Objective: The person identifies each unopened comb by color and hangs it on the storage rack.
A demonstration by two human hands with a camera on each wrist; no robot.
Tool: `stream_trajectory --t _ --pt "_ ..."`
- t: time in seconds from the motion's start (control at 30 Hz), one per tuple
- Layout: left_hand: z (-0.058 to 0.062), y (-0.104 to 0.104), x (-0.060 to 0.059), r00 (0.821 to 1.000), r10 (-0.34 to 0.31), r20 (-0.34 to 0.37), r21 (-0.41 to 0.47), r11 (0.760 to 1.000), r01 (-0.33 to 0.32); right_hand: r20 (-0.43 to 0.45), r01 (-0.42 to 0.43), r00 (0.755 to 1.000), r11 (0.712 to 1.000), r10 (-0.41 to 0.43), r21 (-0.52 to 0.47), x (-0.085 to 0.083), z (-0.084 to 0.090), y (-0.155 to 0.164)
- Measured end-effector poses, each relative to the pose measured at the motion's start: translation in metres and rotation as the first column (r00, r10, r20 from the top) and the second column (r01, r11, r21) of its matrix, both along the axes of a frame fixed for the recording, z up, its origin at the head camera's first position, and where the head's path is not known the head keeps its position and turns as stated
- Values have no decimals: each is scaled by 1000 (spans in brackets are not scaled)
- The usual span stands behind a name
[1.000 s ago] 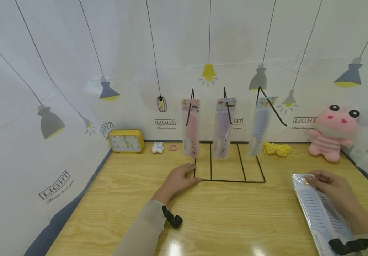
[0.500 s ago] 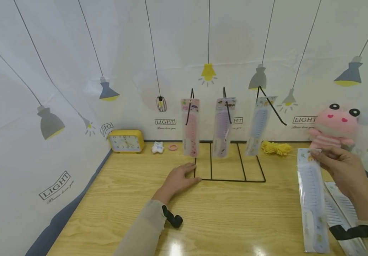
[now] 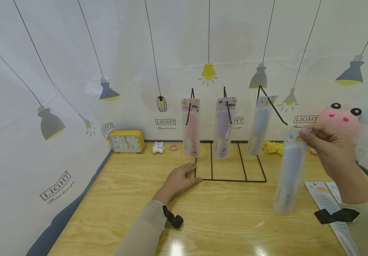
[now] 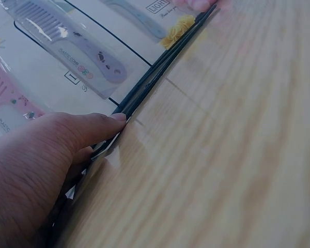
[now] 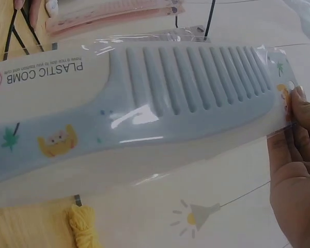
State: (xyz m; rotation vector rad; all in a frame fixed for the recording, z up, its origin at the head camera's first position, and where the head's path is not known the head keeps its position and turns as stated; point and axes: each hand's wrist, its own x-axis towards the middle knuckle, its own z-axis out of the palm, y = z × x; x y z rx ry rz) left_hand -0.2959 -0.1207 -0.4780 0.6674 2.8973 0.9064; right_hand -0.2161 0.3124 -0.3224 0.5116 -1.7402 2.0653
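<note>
your left hand lies flat and relaxed on the table, its fingertips touching the near left corner of the black wire rack; in the left wrist view the thumb presses along that base wire. your right hand is raised at about 3 o'clock from the rack, pinching the top edge of the blue comb pack between thumb and fingertips, so the pack hangs free and nearly upright above the table, just right of the rack's right edge and well apart from your left hand. the rack carries a pink comb pack, a purple comb pack and another blue pack on its three hooks. open table runs from the rack's front wire toward you at 6 o'clock and out to 9 o'clock; at 3 o'clock two more packs lie flat near the right edge beneath your forearm. compared with half a second ago, the held pack has lifted off the table and swung toward 11 o'clock, closer to the rack, and your right hand is higher; your left hand has not moved. along the back edge sit a yellow clock, yellow yarn and a pink plush toy.
</note>
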Motion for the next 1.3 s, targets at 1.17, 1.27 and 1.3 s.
stream_trajectory --t 1.17,1.27,1.3 --pt "-1 0 1 1000 3 -5 5 1000 -3 -193 -43 981 989 15 -138 -18 12 -34" --pt "-2 0 0 1000 1 -12 5 1000 -1 -203 -55 979 991 28 -126 -21 12 -34" --pt "-2 0 -1 1000 2 -12 6 1000 -2 -199 -54 979 991 29 -119 -22 12 -34"
